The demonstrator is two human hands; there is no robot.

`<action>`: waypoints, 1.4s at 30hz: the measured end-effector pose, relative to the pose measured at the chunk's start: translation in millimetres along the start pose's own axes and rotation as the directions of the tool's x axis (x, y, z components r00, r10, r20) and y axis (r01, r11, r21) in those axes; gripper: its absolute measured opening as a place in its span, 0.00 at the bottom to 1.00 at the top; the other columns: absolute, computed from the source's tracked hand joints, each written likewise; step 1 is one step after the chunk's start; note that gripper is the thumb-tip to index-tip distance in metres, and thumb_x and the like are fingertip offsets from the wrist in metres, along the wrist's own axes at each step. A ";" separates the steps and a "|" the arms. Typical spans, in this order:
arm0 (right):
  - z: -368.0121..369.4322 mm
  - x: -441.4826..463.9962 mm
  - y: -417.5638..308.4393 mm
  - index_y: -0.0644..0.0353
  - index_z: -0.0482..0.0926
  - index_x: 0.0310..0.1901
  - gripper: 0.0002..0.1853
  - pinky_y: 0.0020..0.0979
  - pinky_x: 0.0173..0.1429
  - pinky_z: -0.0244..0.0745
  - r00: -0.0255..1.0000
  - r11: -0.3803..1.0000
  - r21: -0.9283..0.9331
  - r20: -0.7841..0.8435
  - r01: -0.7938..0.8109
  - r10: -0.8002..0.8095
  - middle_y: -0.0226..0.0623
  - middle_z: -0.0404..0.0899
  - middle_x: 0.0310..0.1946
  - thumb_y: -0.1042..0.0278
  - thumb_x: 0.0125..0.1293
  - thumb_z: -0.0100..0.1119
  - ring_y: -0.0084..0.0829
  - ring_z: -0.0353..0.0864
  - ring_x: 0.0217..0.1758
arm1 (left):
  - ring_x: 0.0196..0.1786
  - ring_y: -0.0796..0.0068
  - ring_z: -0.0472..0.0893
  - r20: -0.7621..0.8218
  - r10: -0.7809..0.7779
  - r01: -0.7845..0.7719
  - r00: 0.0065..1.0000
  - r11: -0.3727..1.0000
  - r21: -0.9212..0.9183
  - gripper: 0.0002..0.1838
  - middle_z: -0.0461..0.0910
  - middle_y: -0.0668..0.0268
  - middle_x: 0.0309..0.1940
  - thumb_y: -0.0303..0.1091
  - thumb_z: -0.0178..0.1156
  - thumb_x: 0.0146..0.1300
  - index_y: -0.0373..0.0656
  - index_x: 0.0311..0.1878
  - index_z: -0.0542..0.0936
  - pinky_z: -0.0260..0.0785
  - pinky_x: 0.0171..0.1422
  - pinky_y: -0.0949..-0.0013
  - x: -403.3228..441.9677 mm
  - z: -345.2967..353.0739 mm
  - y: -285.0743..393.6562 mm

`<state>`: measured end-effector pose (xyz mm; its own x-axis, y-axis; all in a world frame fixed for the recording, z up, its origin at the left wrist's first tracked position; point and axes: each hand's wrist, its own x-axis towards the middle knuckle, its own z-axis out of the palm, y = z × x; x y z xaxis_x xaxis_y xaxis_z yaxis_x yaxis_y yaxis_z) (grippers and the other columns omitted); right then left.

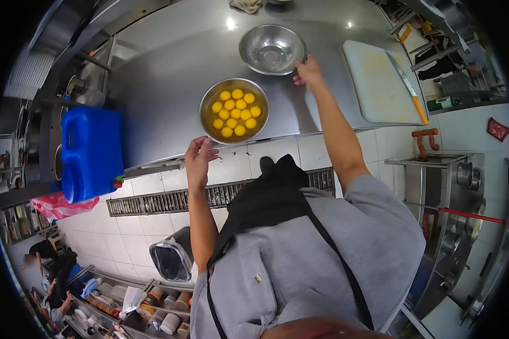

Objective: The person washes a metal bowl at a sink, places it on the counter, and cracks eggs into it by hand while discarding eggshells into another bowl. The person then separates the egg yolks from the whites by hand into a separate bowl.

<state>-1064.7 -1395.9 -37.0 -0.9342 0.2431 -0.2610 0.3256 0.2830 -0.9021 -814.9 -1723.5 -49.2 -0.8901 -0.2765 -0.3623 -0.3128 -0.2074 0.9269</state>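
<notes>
On the steel counter stands a metal bowl (234, 111) holding several raw egg yolks in clear egg white. Behind it and to the right is a perforated metal colander (272, 50). My right hand (309, 72) grips the colander's right rim, thumb and fingers closed on the edge. My left hand (200, 155) is just off the counter's front edge, below and left of the yolk bowl, its fingers curled and slightly apart. Nothing shows in it, and it looks separate from the bowl.
A white cutting board (373, 85) with an orange-handled knife (418, 107) lies on the right. A blue jug (90, 150) stands at the left. A cloth (245, 5) lies at the back. A lined bin (171, 259) stands on the floor. People are at the lower left.
</notes>
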 end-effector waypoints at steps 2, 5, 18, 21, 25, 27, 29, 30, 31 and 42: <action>-0.3 16.9 12.1 0.73 0.65 0.63 0.29 0.34 0.18 0.78 1.000 0.996 0.094 0.029 0.009 -0.012 0.51 0.81 0.38 0.65 0.66 0.60 0.35 0.82 0.21 | 0.33 0.71 0.84 -0.022 -0.052 0.049 0.998 0.993 -0.103 0.10 0.78 0.64 0.38 0.35 0.61 0.71 0.39 0.43 0.74 0.80 0.38 0.69 5.6 19.6 -1.7; -18.7 39.7 17.9 0.73 0.69 0.57 0.24 0.33 0.17 0.77 0.993 0.995 0.067 -0.101 0.071 -0.064 0.47 0.82 0.37 0.67 0.64 0.59 0.33 0.83 0.21 | 0.30 0.70 0.83 -0.040 -0.040 0.032 0.998 0.983 -0.180 0.10 0.76 0.65 0.35 0.32 0.62 0.70 0.41 0.39 0.70 0.82 0.37 0.67 7.6 25.5 0.4; -170.9 250.6 22.8 0.75 0.76 0.43 0.12 0.35 0.25 0.84 0.960 0.993 0.106 -0.280 0.056 -0.024 0.46 0.81 0.36 0.74 0.63 0.54 0.36 0.84 0.32 | 0.31 0.73 0.82 -0.179 -0.066 0.042 0.982 0.989 -0.139 0.09 0.76 0.65 0.35 0.30 0.63 0.68 0.40 0.40 0.71 0.81 0.39 0.68 -5.9 26.3 8.4; -219.4 318.2 43.4 0.68 0.80 0.42 0.13 0.41 0.32 0.84 0.919 0.928 -0.371 -0.351 0.040 -0.180 0.45 0.83 0.37 0.68 0.60 0.57 0.45 0.87 0.36 | 0.33 0.71 0.84 -0.220 -0.102 0.102 0.970 0.995 -0.012 0.09 0.78 0.63 0.36 0.31 0.63 0.68 0.39 0.41 0.73 0.80 0.39 0.69 -7.7 28.1 19.0; -168.4 293.9 -35.3 0.60 0.83 0.38 0.11 0.46 0.41 0.79 0.590 0.302 -0.952 -0.268 -0.043 -0.761 0.45 0.85 0.35 0.62 0.60 0.60 0.46 0.87 0.37 | 0.34 0.72 0.84 -0.238 -0.126 0.126 0.963 0.992 -0.017 0.07 0.79 0.64 0.35 0.31 0.60 0.70 0.39 0.41 0.74 0.81 0.38 0.70 -10.2 35.4 24.1; -102.3 307.3 -54.4 0.64 0.82 0.39 0.11 0.47 0.47 0.78 0.602 0.046 -0.982 0.077 0.186 -0.794 0.50 0.83 0.38 0.67 0.63 0.53 0.47 0.83 0.44 | 0.33 0.76 0.83 -0.223 -0.127 0.118 0.967 0.992 -0.051 0.05 0.79 0.65 0.35 0.31 0.59 0.71 0.40 0.40 0.74 0.82 0.37 0.71 -7.3 43.7 24.9; -20.5 391.5 -18.5 0.65 0.80 0.49 0.15 0.53 0.56 0.75 0.514 0.120 -0.825 0.223 0.552 -0.828 0.55 0.82 0.47 0.68 0.68 0.47 0.52 0.81 0.51 | 0.33 0.76 0.82 -0.229 -0.092 0.088 0.969 0.996 -0.030 0.06 0.79 0.65 0.35 0.31 0.59 0.71 0.41 0.40 0.73 0.82 0.37 0.70 -0.8 46.7 19.4; 8.0 360.3 -36.9 0.60 0.80 0.52 0.15 0.52 0.56 0.76 0.613 0.181 -0.788 0.289 0.588 -0.735 0.50 0.82 0.49 0.67 0.69 0.47 0.50 0.82 0.52 | 0.33 0.77 0.82 -0.224 -0.057 0.057 0.973 0.998 -0.006 0.06 0.79 0.65 0.35 0.31 0.59 0.71 0.41 0.39 0.73 0.82 0.37 0.70 0.3 46.9 17.7; 20.2 328.5 -58.7 0.55 0.80 0.54 0.15 0.51 0.57 0.76 0.692 0.248 -0.752 0.355 0.611 -0.629 0.44 0.82 0.52 0.66 0.71 0.46 0.47 0.82 0.54 | 0.34 0.77 0.82 -0.224 -0.076 0.077 0.972 0.997 -0.006 0.06 0.79 0.65 0.35 0.30 0.60 0.70 0.41 0.38 0.72 0.82 0.38 0.69 0.2 47.4 22.7; -15.8 238.7 -52.8 0.55 0.83 0.44 0.10 0.48 0.49 0.79 0.714 0.202 -0.777 0.397 0.596 -0.577 0.42 0.85 0.43 0.63 0.69 0.55 0.47 0.85 0.47 | 0.34 0.78 0.80 -0.216 -0.076 0.086 0.974 0.996 0.035 0.08 0.78 0.65 0.34 0.28 0.62 0.68 0.37 0.39 0.72 0.82 0.37 0.70 5.9 36.6 24.3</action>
<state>-1302.6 -1338.2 -46.2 -0.9125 -0.3584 0.1974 -0.3779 0.9231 -0.0708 -839.9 -1695.8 -25.2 -0.7713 -0.4556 -0.4444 -0.3991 -0.1977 0.8953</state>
